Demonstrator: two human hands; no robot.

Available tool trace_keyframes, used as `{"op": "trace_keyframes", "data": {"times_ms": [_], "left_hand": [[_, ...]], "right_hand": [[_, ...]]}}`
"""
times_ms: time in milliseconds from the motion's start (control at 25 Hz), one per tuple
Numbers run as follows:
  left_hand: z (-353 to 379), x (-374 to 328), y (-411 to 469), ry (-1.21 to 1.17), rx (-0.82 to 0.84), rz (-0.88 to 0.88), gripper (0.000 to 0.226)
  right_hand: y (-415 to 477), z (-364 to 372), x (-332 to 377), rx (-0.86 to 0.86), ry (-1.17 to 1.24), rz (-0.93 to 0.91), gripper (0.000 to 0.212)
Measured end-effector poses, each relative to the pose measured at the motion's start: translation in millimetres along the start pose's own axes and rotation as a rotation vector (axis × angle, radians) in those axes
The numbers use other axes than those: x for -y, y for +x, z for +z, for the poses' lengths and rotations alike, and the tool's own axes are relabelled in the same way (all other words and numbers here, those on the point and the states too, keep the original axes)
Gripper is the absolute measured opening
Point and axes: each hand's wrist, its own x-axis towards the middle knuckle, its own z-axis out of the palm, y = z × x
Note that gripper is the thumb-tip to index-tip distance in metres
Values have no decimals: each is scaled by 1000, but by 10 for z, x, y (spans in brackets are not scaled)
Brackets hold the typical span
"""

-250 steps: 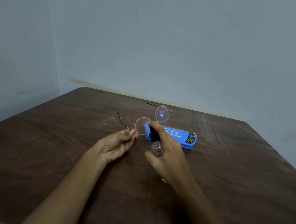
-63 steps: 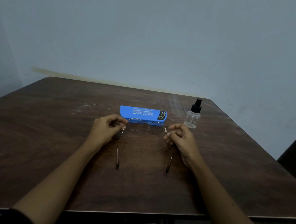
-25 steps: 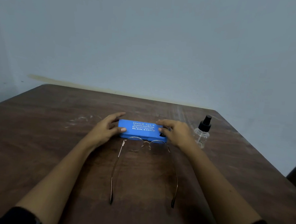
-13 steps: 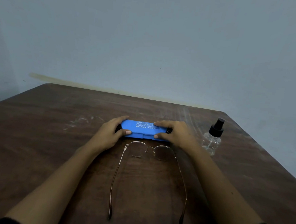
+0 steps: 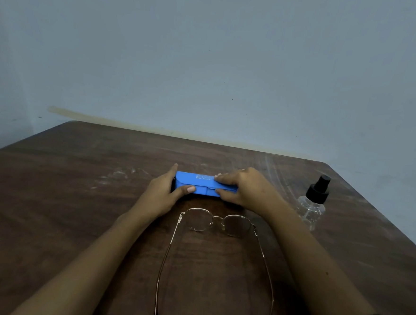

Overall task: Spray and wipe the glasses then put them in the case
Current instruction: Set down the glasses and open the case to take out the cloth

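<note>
I see the case (image 5: 201,187) lying on the table (image 5: 64,196), with both hands on it. The left hand (image 5: 161,198) grips its left end, thumb in front and fingers behind. The right hand (image 5: 246,189) pinches the right end, fingers on top and thumb in front. The glasses (image 5: 218,223) lie unfolded just beside the case, on my side of it. The bottle (image 5: 313,206) stands to the right.

Both hands, left hand (image 5: 161,195) and right hand (image 5: 245,188), grip blue case (image 5: 201,186) (glasses (image 5: 217,251) nearer)

Only one wide-angle head cam is looking fwd & down, sitting close over the dark brown wooden table (image 5: 64,196) and facing the plain blue-grey wall (image 5: 209,59) behind.
</note>
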Motion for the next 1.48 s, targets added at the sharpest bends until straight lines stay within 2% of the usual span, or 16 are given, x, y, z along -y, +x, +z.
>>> {"op": "trace_keyframes", "data": {"times_ms": [280, 480, 800, 1080, 1280, 1480], "left_hand": [[-5, -27, 12, -31, -21, -53, 72], [-1, -39, -2, 3, -22, -44, 73], [-22, -29, 5, -4, -8, -51, 73], [-33, -7, 4, -70, 25, -45, 71], [-46, 2, 31, -109, 30, -72, 74], [-36, 105, 38, -145, 28, -55, 78]], "right_hand": [[52, 113, -43, -38, -186, -145, 34], [33, 161, -36, -206, -184, -228, 37], [9, 246, -53, -301, -149, -226, 29], [-69, 157, -51, -327, -88, -187, 37], [-98, 163, 40, -309, -164, -119, 27], [-16, 66, 68, -246, -85, 91, 30]]}}
